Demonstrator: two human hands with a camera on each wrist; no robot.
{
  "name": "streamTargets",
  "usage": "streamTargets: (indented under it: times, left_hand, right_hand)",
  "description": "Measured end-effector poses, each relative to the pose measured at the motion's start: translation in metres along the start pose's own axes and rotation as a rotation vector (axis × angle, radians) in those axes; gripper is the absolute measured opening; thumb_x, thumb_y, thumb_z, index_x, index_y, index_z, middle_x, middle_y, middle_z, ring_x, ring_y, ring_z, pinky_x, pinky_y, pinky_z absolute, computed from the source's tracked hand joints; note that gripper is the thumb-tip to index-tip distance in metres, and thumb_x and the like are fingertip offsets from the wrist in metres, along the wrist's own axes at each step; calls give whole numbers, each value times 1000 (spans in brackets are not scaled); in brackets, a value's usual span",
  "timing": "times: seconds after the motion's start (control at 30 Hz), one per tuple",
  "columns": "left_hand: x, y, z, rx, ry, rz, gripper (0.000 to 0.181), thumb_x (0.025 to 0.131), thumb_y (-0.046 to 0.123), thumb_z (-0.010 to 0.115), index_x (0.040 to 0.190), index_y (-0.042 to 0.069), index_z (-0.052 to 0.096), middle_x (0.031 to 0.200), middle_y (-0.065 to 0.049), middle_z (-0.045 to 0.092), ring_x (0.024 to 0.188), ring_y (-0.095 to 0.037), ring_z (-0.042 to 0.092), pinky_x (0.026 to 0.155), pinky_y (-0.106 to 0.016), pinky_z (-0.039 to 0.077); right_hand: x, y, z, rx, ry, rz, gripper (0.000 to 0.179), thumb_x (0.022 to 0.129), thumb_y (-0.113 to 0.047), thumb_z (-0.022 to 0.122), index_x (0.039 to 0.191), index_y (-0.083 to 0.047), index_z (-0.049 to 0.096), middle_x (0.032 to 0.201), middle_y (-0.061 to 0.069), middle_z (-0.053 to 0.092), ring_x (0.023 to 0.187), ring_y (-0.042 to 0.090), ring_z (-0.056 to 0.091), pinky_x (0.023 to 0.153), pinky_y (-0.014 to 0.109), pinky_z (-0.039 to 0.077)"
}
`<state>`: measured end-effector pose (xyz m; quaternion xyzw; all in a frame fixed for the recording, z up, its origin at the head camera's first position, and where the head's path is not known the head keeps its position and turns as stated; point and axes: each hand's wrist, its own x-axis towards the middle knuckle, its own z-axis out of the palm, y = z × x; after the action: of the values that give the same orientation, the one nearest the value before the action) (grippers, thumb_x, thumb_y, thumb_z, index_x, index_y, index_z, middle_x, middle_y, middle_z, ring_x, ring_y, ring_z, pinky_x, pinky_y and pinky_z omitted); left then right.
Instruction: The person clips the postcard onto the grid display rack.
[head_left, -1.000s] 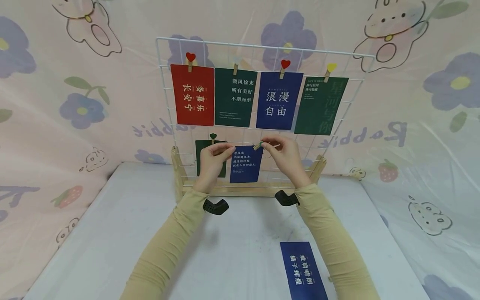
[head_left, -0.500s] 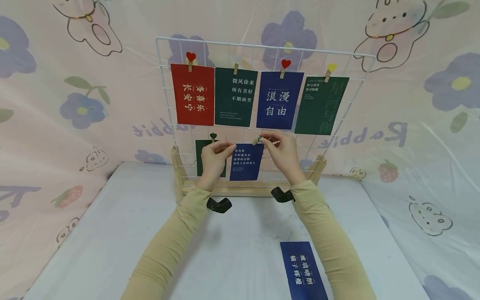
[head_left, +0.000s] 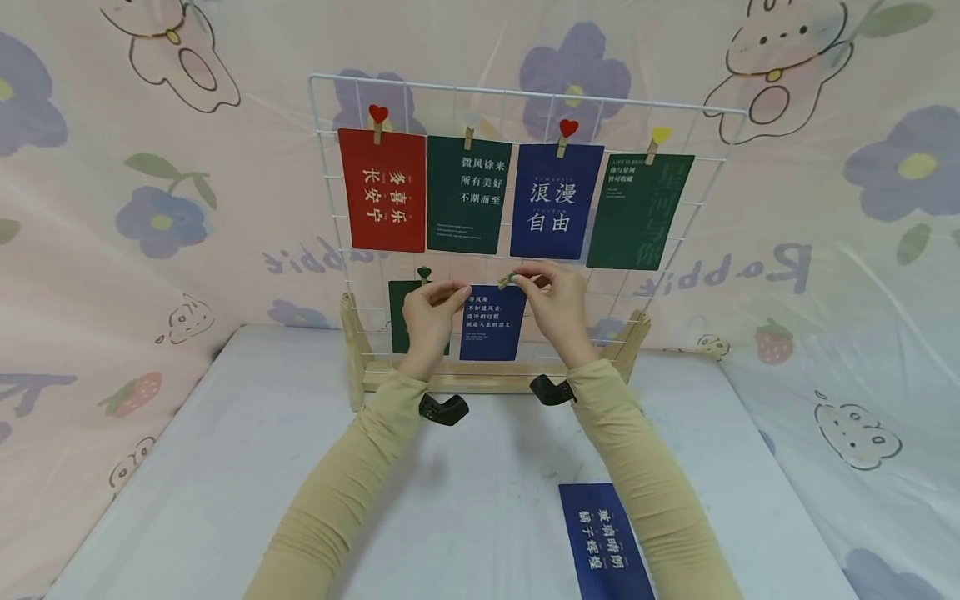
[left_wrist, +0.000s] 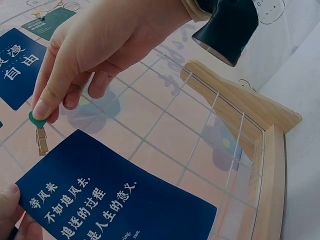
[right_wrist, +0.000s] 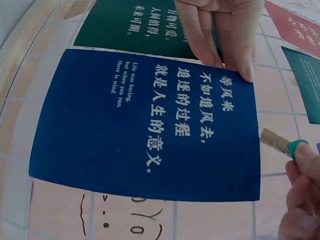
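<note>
My left hand (head_left: 432,321) pinches the upper left corner of a blue card (head_left: 491,327) with white writing, held upright against the lower part of a white wire grid (left_wrist: 150,125). Between thumb and fingers of my right hand (head_left: 558,304) is a small wooden clothespin (right_wrist: 274,140) with a green top. Its wooden tip points at the card's top edge, a small gap apart in the right wrist view. Partly hidden behind my left hand, a green card (right_wrist: 135,30) hangs from a clothespin with a green heart (head_left: 424,273).
Along the grid's upper row hang a red card (head_left: 382,192), a green card (head_left: 469,196), a blue card (head_left: 557,204) and another green card (head_left: 640,212), each on a clothespin. A wooden base (head_left: 480,383) supports the grid. Another blue card (head_left: 603,542) lies on the white table (head_left: 465,500).
My right hand has moved left and slightly up, bringing the clothespin from the card's top right corner toward the middle of its top edge. The blue card has risen slightly in my left hand.
</note>
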<state>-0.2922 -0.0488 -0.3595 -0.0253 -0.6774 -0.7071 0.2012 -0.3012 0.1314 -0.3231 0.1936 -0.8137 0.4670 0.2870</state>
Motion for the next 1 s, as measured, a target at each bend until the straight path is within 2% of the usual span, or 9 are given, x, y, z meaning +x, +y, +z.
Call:
streamTargets:
  times: [0.43,0.87,1.0]
  left_hand:
    - [-3,4,6,70,84,14,11,85,13,74,94,7,74,89,-4,70,81,-15,65,75,-27,56]
    - [-4,4,8,69,107,15,11,84,14,74,92,7,75,87,-4,70,79,-15,65,74,-26,56]
    - [-4,3,8,53,106,14,10,84,13,74,92,7,75,87,-4,70,80,-15,66,74,-26,56]
  right_hand:
    - [0,4,9,-46,16,3,10,87,-10,71,94,-4,75,92,5,70,67,15,55,54,22,44]
    - [1,0,14,-77,-34,-15,10,89,-10,69,93,-4,75,83,3,67,68,15,54,57,24,45]
    - [1,-1,16,-79,-26,-15,10,88,-10,69,92,-3,75,81,3,64,68,15,53,56,23,43]
